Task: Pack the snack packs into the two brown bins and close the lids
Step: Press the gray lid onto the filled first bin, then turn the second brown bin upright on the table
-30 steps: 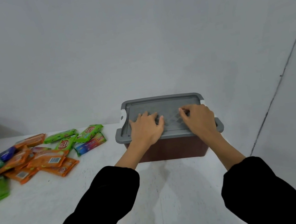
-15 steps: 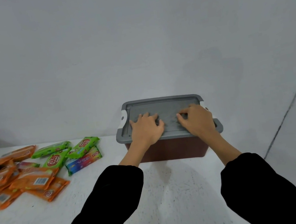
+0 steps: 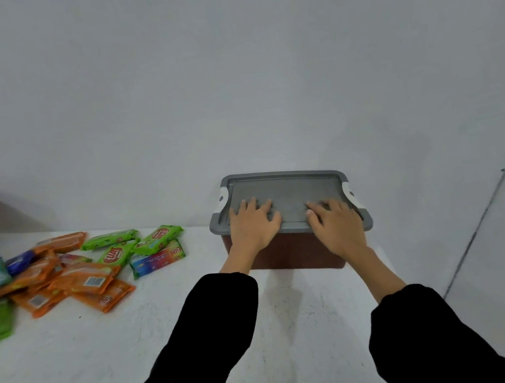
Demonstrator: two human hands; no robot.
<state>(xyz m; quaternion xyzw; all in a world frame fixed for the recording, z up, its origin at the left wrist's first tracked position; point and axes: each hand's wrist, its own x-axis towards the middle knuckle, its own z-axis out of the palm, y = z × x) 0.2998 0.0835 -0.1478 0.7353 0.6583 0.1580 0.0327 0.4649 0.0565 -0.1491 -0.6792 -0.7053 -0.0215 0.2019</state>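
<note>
Near the counter's (image 3: 74, 368) far right corner, left hand (image 3: 254, 229) and right hand (image 3: 336, 226) press flat, unclenched, on the lid (image 3: 290, 185); pushing only its near edge might leave it unlatched.

Single head-worn wide-angle view faces forward and down over the surface (image 3: 74, 368); left hand (image 3: 255, 229) and right hand (image 3: 336, 227) near.

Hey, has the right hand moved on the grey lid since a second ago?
Yes, a little. Against the grey lid, the right hand has slid toward the person: its fingertips sit farther from the lid's far rim than before.
</note>
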